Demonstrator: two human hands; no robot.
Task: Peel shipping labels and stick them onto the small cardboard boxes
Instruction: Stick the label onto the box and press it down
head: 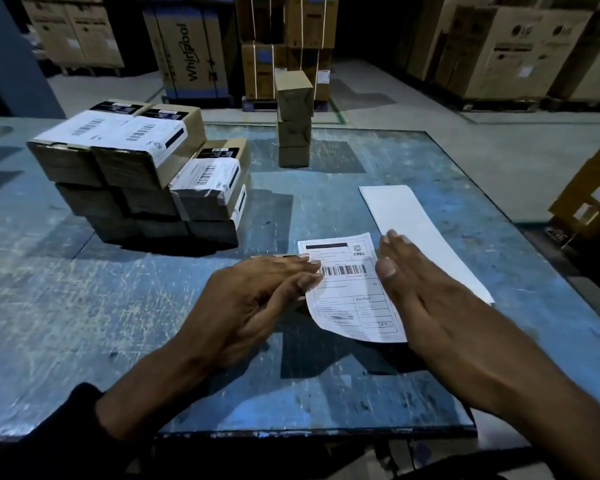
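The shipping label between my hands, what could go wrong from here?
1. The shipping label curls up at its near corner, so it may crease or fold onto itself; only the left hand touches it.
2. The unlabelled boxes stand in a tall narrow stack at the far edge of the table; pulling one carelessly could topple it.

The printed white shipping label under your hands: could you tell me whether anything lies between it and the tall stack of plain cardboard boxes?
Nothing visible does. Between the printed white shipping label and the tall stack of plain cardboard boxes lies only bare blue table.
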